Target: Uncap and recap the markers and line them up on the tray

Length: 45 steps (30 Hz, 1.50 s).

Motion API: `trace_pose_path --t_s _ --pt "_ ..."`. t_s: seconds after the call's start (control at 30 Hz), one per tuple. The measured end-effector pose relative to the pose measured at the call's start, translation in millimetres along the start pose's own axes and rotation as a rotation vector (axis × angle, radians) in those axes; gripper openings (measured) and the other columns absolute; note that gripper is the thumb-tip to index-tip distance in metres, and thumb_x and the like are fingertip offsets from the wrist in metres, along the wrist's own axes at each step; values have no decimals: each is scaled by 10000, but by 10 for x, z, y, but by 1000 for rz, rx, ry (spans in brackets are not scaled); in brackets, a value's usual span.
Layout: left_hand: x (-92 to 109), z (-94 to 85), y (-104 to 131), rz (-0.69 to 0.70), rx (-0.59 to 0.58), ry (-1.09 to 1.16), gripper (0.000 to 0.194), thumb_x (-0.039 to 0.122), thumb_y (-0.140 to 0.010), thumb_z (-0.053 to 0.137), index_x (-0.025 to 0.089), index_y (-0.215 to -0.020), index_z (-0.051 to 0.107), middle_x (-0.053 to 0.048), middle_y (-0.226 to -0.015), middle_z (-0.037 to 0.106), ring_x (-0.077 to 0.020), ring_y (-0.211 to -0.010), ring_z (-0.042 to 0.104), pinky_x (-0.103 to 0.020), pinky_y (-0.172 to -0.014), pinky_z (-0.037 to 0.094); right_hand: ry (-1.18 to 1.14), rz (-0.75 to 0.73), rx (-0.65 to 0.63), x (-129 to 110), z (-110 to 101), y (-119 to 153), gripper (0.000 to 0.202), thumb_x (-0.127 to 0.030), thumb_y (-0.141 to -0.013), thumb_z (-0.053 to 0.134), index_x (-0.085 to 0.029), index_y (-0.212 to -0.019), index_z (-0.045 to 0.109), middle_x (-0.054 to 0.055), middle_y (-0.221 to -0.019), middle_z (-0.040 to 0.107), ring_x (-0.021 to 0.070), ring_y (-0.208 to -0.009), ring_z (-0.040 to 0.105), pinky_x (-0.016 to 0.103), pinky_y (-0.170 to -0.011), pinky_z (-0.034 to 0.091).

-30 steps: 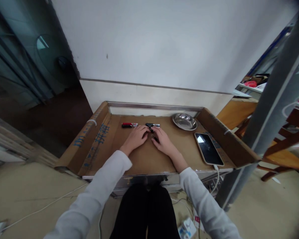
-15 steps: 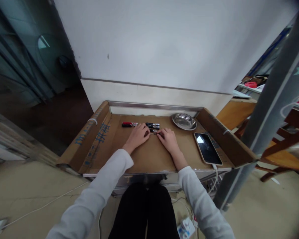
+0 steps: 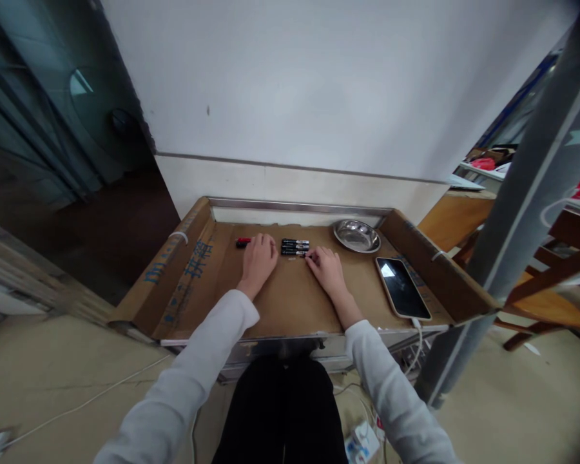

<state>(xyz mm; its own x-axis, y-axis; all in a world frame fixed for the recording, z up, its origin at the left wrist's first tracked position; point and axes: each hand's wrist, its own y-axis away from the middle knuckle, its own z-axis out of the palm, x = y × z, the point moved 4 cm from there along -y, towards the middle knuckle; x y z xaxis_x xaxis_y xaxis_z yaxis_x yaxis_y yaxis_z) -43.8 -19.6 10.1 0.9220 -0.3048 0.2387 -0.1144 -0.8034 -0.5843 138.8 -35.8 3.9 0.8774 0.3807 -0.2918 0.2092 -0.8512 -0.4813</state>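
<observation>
Three black-and-silver pen-like pieces lie side by side near the middle of the cardboard-lined table. To their left, my left hand rests over a red piece and a black piece, covering their right ends. Its fingers are bent together, and what they hold, if anything, is hidden. At the right end of the nearest black-and-silver piece is my right hand, its fingertips pinched on something small and dark. A small clear piece lies just below the row.
A round metal dish sits at the back right. Nearer the front lies a phone with a white cable plugged in. Raised cardboard sides flank the table, with a grey post beyond the right one.
My left hand has moved left, off the right-hand row and over the red and black pieces. The row now shows fully. My right hand has barely moved.
</observation>
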Motion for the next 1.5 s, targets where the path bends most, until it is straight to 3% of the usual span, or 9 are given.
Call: trace_pose_path --t_s 0.17,0.37,0.5,0.67,0.8,0.9,1.03,1.23,1.5 --pt "-222 -62 48 -290 45 -192 208 188 -791 434 99 -963 509 -161 -989 534 -295 -965 486 -402 -812 388 -113 -164 -117 -151 83 38 151 -269 -877 472 -231 -924 610 31 -879 604 170 -849 526 283 -745 313" --pt "-221 -70 87 -268 -16 -234 218 238 -825 413 110 -959 529 -164 -1011 550 -307 -998 489 -413 -825 383 -111 -140 -110 -181 120 18 226 -217 -880 428 -229 -996 621 58 -944 597 186 -915 527 307 -772 339" --pt "-218 -63 107 -239 -43 -163 198 281 -839 431 137 -918 541 -139 -962 579 -284 -966 517 -392 -813 407 -305 -40 -22 -134 73 10 245 -225 -869 425 -208 -1043 596 58 -912 580 171 -847 526 306 -764 386" --pt "-37 -88 125 29 -97 212 219 323 -899 390 181 -994 526 -72 -971 573 -185 -860 575 -303 -757 458 -866 254 95 -50 70 8 311 -390 -846 463 -208 -1074 573 49 -990 588 125 -740 546 273 -699 449" --pt "220 -131 164 332 -169 420 242 333 -908 403 233 -1092 524 -44 -1024 526 -153 -923 572 -289 -830 465 -1408 443 -131 -105 161 24 303 -412 -784 546 -197 -982 624 13 -817 638 106 -646 584 246 -634 480" --pt "286 -148 151 359 -118 507 288 317 -879 476 228 -1153 480 -57 -1058 512 -166 -1016 544 -317 -900 454 -1582 503 -215 -124 161 28 186 -257 -723 633 -176 -888 658 2 -762 657 94 -648 601 222 -669 501" --pt "233 -186 113 239 55 603 342 307 -866 506 202 -1184 434 -87 -1135 501 -155 -993 561 -321 -895 472 -1715 577 -174 -64 162 11 146 -152 -709 617 -183 -841 671 -5 -884 675 78 -727 614 191 -760 513" --pt "279 -179 141 336 -31 624 299 265 -896 455 222 -1193 461 -50 -1078 582 -129 -960 588 -307 -903 468 -1714 570 -171 -27 186 19 171 -143 -719 590 -186 -864 669 7 -972 675 105 -844 628 229 -839 515" --pt "253 -167 126 167 51 794 177 296 -848 534 193 -992 532 -38 -931 635 -117 -812 630 -286 -773 531 -1719 616 -183 24 200 24 147 -164 -757 557 -181 -853 668 23 -918 682 124 -846 635 265 -858 521"
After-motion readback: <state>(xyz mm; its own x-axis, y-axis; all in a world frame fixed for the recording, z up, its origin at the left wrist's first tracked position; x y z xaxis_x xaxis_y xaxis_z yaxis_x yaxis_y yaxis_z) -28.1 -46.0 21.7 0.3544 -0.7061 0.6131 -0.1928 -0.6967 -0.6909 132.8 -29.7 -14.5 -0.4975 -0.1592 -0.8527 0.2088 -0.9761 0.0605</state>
